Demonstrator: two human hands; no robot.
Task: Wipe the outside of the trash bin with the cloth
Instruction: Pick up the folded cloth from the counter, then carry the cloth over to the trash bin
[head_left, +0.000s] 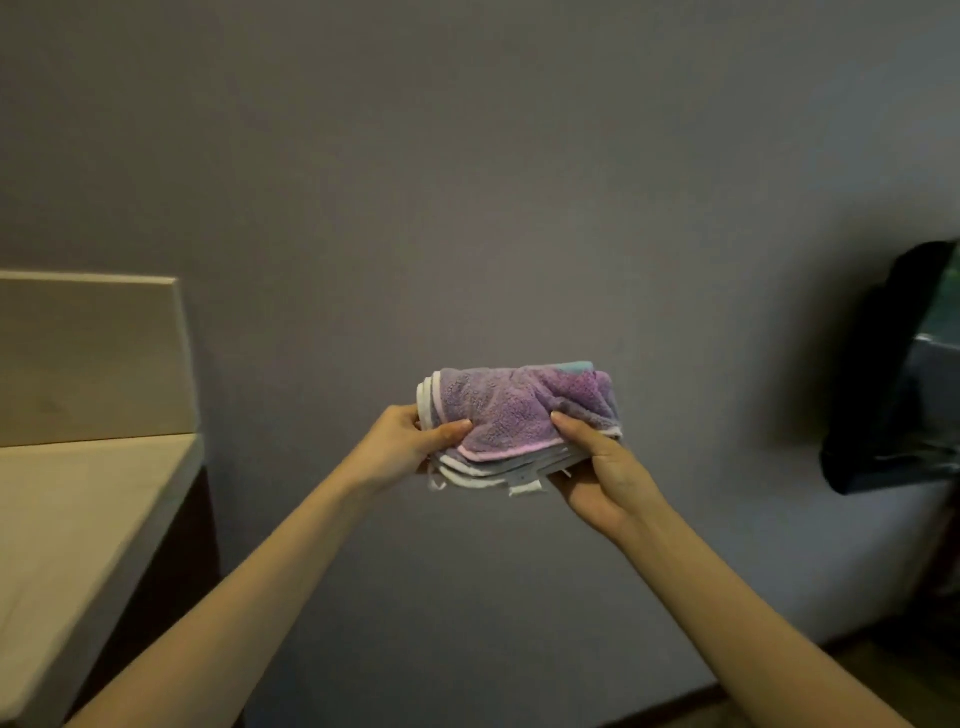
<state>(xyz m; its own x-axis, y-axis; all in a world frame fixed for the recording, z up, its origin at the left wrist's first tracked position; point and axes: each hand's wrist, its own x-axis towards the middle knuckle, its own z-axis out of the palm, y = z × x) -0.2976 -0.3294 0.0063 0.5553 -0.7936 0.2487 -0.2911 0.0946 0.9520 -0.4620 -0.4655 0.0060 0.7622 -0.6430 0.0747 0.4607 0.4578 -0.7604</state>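
While both arms reach forward, left hand (402, 441) and right hand (605, 467) grip folded cloth (511, 415)

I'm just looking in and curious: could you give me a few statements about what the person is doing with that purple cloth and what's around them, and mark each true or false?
1. Both hands hold the cloth. True: the left hand grips one end of the cloth and the right hand the other.
2. The cloth is spread out flat in a single layer. False: it is folded into a stack of layers.
3. The cloth is pressed against the wall. False: it is held up in the air in front of the wall.
4. A pale wooden surface sits at the person's left. True.
5. The dark object at the right edge is being wiped. False: neither hand nor the cloth touches it.
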